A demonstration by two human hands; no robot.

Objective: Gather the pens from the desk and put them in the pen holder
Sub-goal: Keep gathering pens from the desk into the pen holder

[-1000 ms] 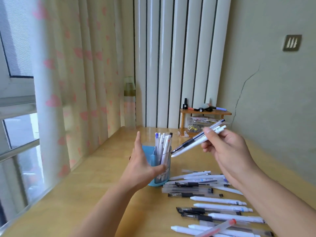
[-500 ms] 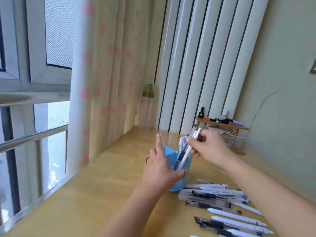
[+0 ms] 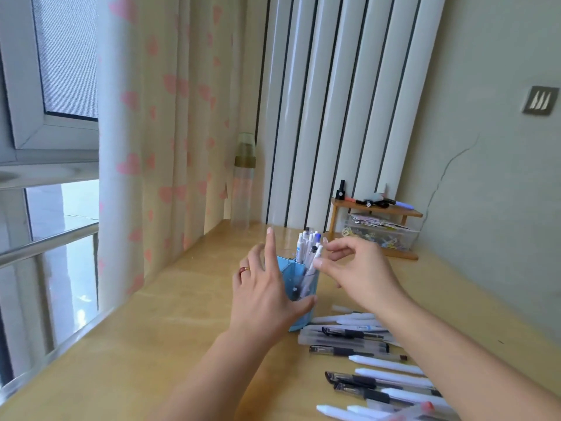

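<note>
A blue pen holder [image 3: 303, 322] stands on the wooden desk [image 3: 170, 323], filled with several white and blue-capped pens [image 3: 307, 245]. My left hand [image 3: 261, 294] grips the holder's left side, thumb across its front and fingers pointing up. My right hand [image 3: 359, 273] hovers at the holder's right rim with its fingers spread. Its thumb tip touches a white pen leaning in the holder. Several more pens [image 3: 355, 332], white ones and clear ones with black caps, lie in rows on the desk to the right of the holder, partly under my right forearm.
A small wooden shelf [image 3: 409, 213] with markers on top and a clear box of clips [image 3: 379, 236] under it sits at the back right by the wall. A clear bottle [image 3: 243, 183] stands at the back beside the heart-print curtain [image 3: 158, 147]. The window is left.
My right hand brought a bundle of pens down into the holder and let go of them. My left hand stayed on the holder. The view tilted.
</note>
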